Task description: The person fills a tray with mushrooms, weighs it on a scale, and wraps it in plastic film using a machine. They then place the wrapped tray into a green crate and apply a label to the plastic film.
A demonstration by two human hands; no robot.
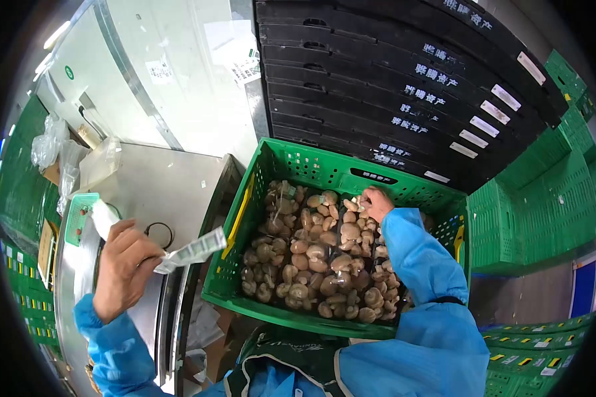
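My left hand (pixel 127 264) is closed on a strip of printed labels (pixel 195 251), whose pale backing trails off on both sides of the fingers. A green crate (pixel 304 322) holds brown mushrooms (pixel 316 255) in clear plastic-wrapped packs. At the crate's back, my right hand (pixel 376 204) has its fingers bent down onto the mushrooms at the top of one pack. The fingertips are pressed close together there, and what they hold, if anything, is too small to make out.
Black stacked crates (pixel 377 79) rise behind the green crate. At left are a metal work surface (pixel 172 172), a small green basket (pixel 79 221) and clear plastic bags (pixel 49 145). More green crates (pixel 543 205) stand at right.
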